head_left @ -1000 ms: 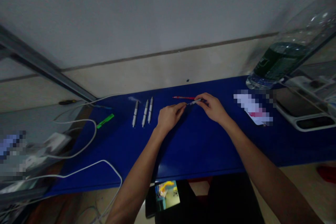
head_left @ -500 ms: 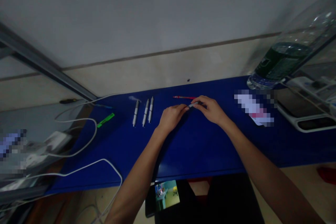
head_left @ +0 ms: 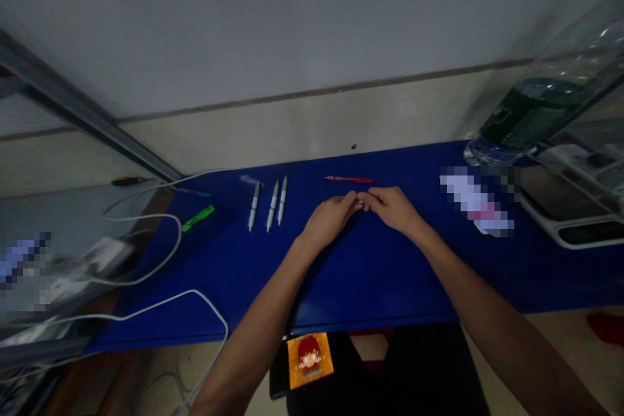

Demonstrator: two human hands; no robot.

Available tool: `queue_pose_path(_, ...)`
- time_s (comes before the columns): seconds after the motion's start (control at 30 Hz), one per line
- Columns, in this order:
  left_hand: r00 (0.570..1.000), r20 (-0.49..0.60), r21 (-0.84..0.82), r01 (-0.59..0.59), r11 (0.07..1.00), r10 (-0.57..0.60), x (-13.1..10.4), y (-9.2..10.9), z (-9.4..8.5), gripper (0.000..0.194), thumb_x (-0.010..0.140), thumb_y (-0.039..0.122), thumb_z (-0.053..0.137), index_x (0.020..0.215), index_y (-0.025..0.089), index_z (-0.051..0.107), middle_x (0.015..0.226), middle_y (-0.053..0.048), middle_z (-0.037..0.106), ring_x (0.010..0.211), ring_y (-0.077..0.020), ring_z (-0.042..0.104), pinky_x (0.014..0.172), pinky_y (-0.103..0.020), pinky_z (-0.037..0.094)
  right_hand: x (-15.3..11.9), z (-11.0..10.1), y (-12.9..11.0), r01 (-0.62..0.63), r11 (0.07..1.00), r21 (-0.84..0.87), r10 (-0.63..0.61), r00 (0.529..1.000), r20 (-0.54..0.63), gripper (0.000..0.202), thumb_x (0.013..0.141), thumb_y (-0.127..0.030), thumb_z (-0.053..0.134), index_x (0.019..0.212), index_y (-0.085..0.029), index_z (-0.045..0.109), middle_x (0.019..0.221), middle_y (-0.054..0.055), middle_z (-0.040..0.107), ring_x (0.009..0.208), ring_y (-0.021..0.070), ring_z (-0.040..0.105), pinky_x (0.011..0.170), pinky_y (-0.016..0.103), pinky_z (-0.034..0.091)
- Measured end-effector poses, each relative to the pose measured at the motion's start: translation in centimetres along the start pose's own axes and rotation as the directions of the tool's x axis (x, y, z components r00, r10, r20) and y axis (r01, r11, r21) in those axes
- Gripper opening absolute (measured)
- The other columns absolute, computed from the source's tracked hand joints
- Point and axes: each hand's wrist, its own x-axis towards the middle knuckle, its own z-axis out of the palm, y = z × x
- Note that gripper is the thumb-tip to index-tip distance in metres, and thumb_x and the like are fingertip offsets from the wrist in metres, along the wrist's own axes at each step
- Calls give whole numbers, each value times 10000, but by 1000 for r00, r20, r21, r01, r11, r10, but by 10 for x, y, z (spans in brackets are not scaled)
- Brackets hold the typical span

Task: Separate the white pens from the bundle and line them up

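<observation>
My left hand (head_left: pixel 331 218) and my right hand (head_left: pixel 392 208) meet over the middle of the blue table (head_left: pixel 370 279), fingers closed round a small pen. Only a pale bit of that pen shows between the fingertips. Just behind the hands lies a red pen (head_left: pixel 350 179). To the left, three white-and-grey pens lie side by side: one on the left (head_left: pixel 254 207), one in the middle (head_left: pixel 272 207) and one on the right (head_left: pixel 283 200).
A green object (head_left: pixel 197 218) and a white cable (head_left: pixel 178 237) are at the left. On the right stand a large bottle (head_left: pixel 526 114), a blurred-out packet (head_left: pixel 475 201) and a white device (head_left: pixel 560 224). A lit phone (head_left: pixel 311 361) sits below the table edge.
My hands have come together, covering most of the pen that showed between them. The right hand has moved off the red pen's end. The phone's screen shows a different picture.
</observation>
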Motion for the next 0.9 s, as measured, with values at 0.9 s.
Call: queue_pose_path(0.9, 997, -58, -123, -62, 991, 55, 0, 0, -7, 289, 1040, 422, 420, 1146, 186, 549, 998, -63, 670, 860, -177, 648, 734, -273, 469, 0, -1, 2, 2, 1000, 1, -2, 1000, 10, 497, 989, -511, 418, 625, -191, 528, 573, -3, 521, 552, 133, 487, 581, 281, 325)
